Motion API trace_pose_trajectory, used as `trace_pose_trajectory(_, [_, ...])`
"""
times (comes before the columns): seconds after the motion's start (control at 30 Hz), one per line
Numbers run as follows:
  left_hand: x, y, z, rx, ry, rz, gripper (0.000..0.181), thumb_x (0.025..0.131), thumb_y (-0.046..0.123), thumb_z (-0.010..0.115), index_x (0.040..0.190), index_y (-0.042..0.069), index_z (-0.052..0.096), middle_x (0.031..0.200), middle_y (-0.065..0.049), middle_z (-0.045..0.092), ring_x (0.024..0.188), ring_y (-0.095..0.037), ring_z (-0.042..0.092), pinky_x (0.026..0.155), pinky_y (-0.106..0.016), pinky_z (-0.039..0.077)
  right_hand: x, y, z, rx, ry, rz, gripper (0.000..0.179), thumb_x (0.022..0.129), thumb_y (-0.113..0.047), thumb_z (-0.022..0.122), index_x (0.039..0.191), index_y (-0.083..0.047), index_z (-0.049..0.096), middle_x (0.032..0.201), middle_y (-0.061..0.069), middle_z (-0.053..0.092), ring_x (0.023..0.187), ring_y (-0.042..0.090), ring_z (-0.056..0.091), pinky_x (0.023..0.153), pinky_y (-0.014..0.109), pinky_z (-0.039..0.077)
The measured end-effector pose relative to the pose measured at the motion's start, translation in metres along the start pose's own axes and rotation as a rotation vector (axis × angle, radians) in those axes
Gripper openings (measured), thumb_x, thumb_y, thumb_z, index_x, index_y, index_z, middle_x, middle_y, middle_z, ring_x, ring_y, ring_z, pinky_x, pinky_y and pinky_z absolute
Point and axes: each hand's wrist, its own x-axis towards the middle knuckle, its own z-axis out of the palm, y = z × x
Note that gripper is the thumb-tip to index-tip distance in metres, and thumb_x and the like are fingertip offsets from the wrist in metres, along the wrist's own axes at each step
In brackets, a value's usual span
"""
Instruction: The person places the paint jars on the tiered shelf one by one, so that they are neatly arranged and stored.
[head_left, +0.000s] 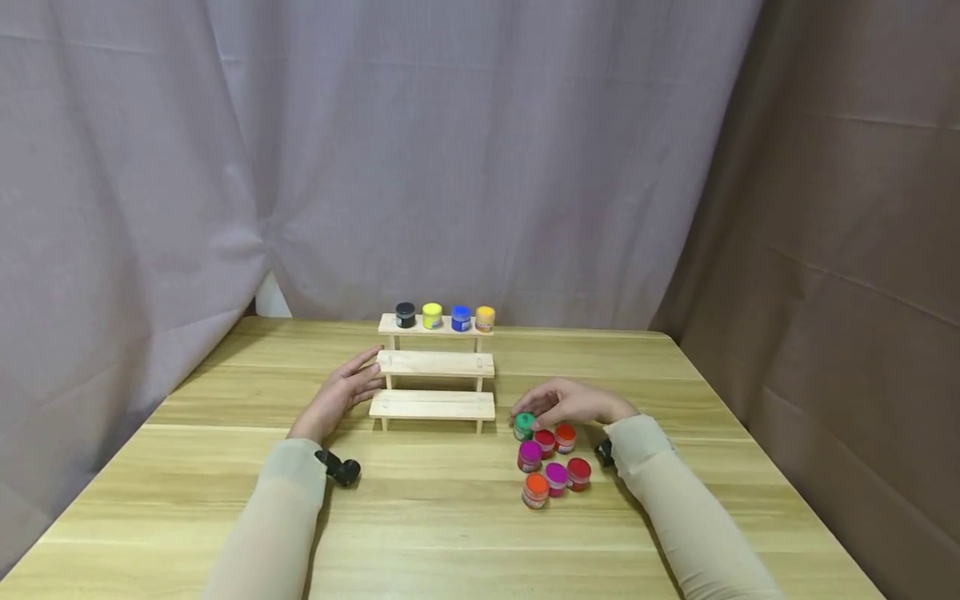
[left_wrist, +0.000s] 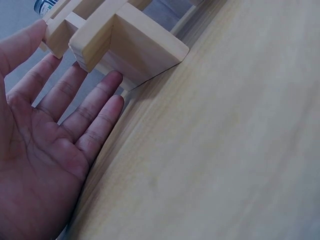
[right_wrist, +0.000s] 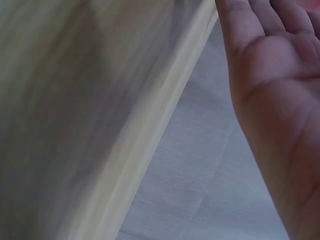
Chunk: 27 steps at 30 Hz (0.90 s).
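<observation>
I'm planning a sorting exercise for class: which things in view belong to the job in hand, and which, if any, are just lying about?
Likely the job:
rack, by the left hand
four jars on it
green jar, in the right hand
six other jars

Just around:
table
curtains
wrist cameras

four jars (head_left: 432, 316) atop rack (head_left: 435, 364), more jars (head_left: 529, 456) right of it

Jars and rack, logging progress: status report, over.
Right hand pinching green jar. Left hand beside rack. Four jars on top shelf. Six other jars crowd close.
</observation>
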Motion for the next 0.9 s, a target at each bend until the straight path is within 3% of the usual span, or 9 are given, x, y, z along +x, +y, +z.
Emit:
trace_pose_trajectory(0.37, [0.0017, 0.001, 0.0002, 0.009, 0.007, 0.001, 0.063, 0.103, 0.033, 0.057, 0.159, 0.021, 0.031, 0.156, -0.02, 0.038, 0.133, -0.038, 0.048, 0.114, -0.048, 0.038, -0.0024, -0.0026, -0.0026, 0.021, -0.051, -0.009, 0.042, 0.092, -0.006, 0.066, 0.134, 0.001, 0.062, 0.13, 0.016, 0.065, 0.119, 0.029, 0.061, 0.1, 0.038, 0.052])
trace_pose_trajectory(0.57, [0.0025, 0.0025, 0.0001, 0.015, 0.012, 0.009, 0.063, 0.104, 0.035, 0.056, 0.16, 0.021, 0.031, 0.157, -0.018, 0.036, 0.132, -0.037, 0.048, 0.114, -0.048, 0.038, -0.0006, -0.0023, -0.0027, 0.0, -0.023, 0.003, 0.04, 0.092, -0.002, 0.064, 0.132, -0.002, 0.064, 0.126, 0.013, 0.067, 0.117, 0.028, 0.062, 0.099, 0.037, 0.053])
trace_pose_trajectory(0.9, [-0.0006, 0.0, 0.0015, 0.005, 0.009, -0.001, 0.063, 0.103, 0.034, 0.057, 0.159, 0.021, 0.032, 0.156, -0.019, 0.038, 0.133, -0.038, 0.047, 0.114, -0.048, 0.037, 0.0043, 0.0006, 0.0042, -0.058, 0.043, 0.033, 0.044, 0.091, -0.013, 0.076, 0.132, -0.005, 0.064, 0.119, 0.008, 0.07, 0.116, 0.026, 0.063, 0.099, 0.035, 0.053])
